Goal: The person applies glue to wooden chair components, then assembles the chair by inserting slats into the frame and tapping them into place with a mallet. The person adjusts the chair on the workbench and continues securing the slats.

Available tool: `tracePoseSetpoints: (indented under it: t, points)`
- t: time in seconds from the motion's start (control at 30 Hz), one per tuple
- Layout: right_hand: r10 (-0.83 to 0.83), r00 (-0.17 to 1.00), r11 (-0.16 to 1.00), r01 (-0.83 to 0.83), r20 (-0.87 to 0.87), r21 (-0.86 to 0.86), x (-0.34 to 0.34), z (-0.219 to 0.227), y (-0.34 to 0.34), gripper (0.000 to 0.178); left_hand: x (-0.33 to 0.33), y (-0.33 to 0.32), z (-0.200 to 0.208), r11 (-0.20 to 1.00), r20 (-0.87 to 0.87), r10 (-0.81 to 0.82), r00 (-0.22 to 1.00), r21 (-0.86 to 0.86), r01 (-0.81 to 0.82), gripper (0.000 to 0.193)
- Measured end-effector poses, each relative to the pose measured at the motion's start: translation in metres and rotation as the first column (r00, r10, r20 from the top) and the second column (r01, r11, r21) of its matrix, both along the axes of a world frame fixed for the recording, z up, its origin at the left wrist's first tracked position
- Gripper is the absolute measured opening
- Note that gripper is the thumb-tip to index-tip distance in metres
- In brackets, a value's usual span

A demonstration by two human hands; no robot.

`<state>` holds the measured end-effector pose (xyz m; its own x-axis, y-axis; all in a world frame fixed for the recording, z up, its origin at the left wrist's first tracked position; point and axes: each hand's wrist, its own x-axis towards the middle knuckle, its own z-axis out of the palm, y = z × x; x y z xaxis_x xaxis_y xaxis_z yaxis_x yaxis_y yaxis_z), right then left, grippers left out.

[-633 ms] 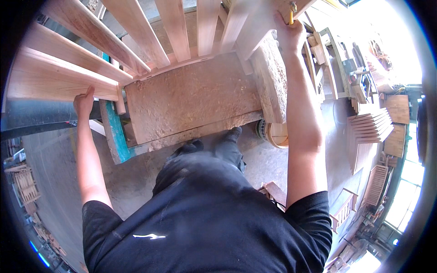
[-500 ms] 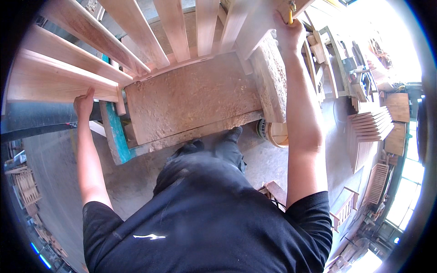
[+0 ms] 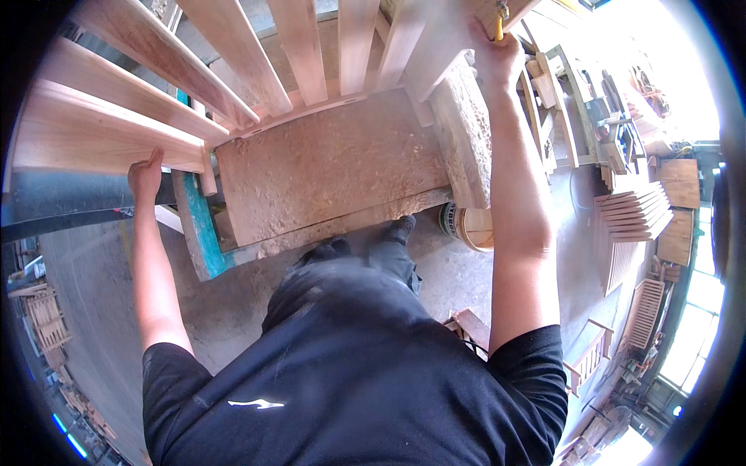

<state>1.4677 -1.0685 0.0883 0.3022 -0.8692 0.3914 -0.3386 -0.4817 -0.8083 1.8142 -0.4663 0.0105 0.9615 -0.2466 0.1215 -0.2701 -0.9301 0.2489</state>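
Note:
A pale wooden frame with several slats [image 3: 233,58] rises in front of me, its side rails spreading to left and right. My left hand [image 3: 145,177] is closed on the lower edge of its left rail [image 3: 109,128], thumb up along the wood's face. At the upper right, my right hand [image 3: 499,60] is raised with its fingers round the right-hand part of the frame [image 3: 443,50]; glare and blur partly hide them. A small yellow piece with a metal end [image 3: 499,29] shows right beside that hand. Beneath the frame stands a low, rough wooden bench [image 3: 334,163].
The bench has a turquoise-painted leg [image 3: 200,233] at left and a thick, worn block [image 3: 464,132] at right. A round bucket [image 3: 474,229] stands by the block. Stacked wooden pieces [image 3: 633,213] and a small slatted wooden item [image 3: 590,357] lie to the right.

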Motion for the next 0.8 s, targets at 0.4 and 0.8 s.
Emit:
tracePoseSetpoints:
  t: [0.4,0.8]
  points:
    - [-0.030,0.999,0.997,0.027,-0.041,-0.074,0.000,-0.004,-0.008,0.052,-0.002,-0.004,0.000,0.999,0.003,0.012,1.000,-0.050,-0.012,0.067]
    - [-0.076,0.986,0.997,0.077,-0.145,0.002,0.000,0.010,0.005,0.056,0.003,0.004,-0.008,0.995,0.072,-0.055,0.996,-0.080,0.061,0.066]
